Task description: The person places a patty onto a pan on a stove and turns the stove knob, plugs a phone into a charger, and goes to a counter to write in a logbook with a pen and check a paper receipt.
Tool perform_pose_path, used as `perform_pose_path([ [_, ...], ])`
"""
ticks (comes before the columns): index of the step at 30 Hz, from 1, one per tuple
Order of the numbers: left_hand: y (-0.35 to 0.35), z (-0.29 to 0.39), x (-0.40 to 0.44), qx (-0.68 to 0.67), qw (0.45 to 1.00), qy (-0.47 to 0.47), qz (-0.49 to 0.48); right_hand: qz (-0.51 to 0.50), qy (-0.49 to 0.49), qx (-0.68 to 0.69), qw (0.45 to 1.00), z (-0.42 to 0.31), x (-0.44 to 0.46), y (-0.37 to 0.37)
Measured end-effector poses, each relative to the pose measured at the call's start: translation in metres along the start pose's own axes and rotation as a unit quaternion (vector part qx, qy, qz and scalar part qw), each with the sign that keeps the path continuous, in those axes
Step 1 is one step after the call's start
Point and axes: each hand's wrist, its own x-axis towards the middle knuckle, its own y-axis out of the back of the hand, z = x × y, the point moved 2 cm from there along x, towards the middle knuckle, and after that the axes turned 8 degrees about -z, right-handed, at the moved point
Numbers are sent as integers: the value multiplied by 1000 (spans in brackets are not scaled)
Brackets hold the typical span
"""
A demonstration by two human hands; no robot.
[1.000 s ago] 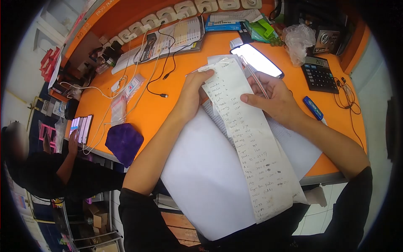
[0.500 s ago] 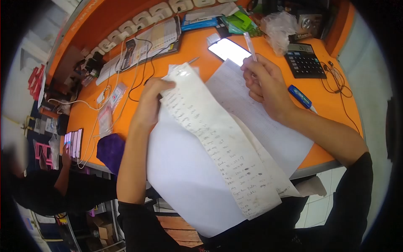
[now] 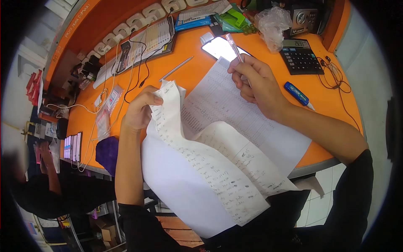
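My left hand (image 3: 142,107) pinches the top of a long paper strip (image 3: 197,155) covered in handwriting, which folds over and hangs toward my lap. A large white sheet (image 3: 180,189) lies behind the strip, below that hand; whether the fingers hold it too is hidden. My right hand (image 3: 258,84) is closed around a clear pen (image 3: 233,45), its upper end pointing up and away. Under the right forearm, a printed sheet with rows of text (image 3: 235,105) rests on the orange desk (image 3: 168,69). A phone with a bright screen (image 3: 219,48) lies just beyond the right hand.
A calculator (image 3: 300,59), a blue correction pen (image 3: 297,93) and coiled earphones (image 3: 336,80) lie at the right. A thin silver stick (image 3: 177,68), cables and a purple cloth (image 3: 107,154) are leftward. Another person (image 3: 50,180) sits at left near several phones (image 3: 72,147).
The strip's top has dropped slightly and moved left with my left hand; its middle now buckles, showing another written part. My right hand has shifted a little left, still with the pen.
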Motion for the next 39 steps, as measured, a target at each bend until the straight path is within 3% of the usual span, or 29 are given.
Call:
perform_pose_path([
  [2,-9,-3,2,10,1000,-3,11,2,0,-13,1000,-1,0,-1],
  [4,-18,-7,3,41,995,-18,89,-1,-4,-10,1000,1,0,0],
  [9,-16,-17,21,7,999,36,20,-20,-10,-1,1000,4,1,0],
  [13,-25,-16,21,27,998,17,53,-10,-21,-7,1000,1,0,-2],
  [19,-23,-15,25,8,1000,24,6,-18,-30,-5,999,4,1,0],
  [24,-39,-13,23,23,998,9,56,-26,-40,-20,999,-4,3,-4],
  [26,-41,-13,24,26,998,7,64,-118,-63,-89,987,-20,7,-8],
  [28,-38,-16,26,59,997,18,46,-180,-40,-57,981,-50,8,-8],
  [30,-37,-16,27,60,996,11,58,-212,54,-6,976,-70,18,7],
  [32,-31,-15,33,103,992,48,-47,-287,126,90,945,-85,34,19],
  [33,-32,-17,33,118,992,50,-13,-210,147,63,964,-87,39,25],
  [34,-34,-19,32,120,992,47,-8,-216,148,64,963,-86,42,24],
  [37,-45,-12,26,113,991,42,52,55,177,-14,983,-82,35,7],
  [38,-48,-8,24,124,991,41,39,50,177,-13,983,-81,27,-5],
  [39,-50,-6,23,136,990,39,26,77,85,-88,989,-78,19,-19],
])
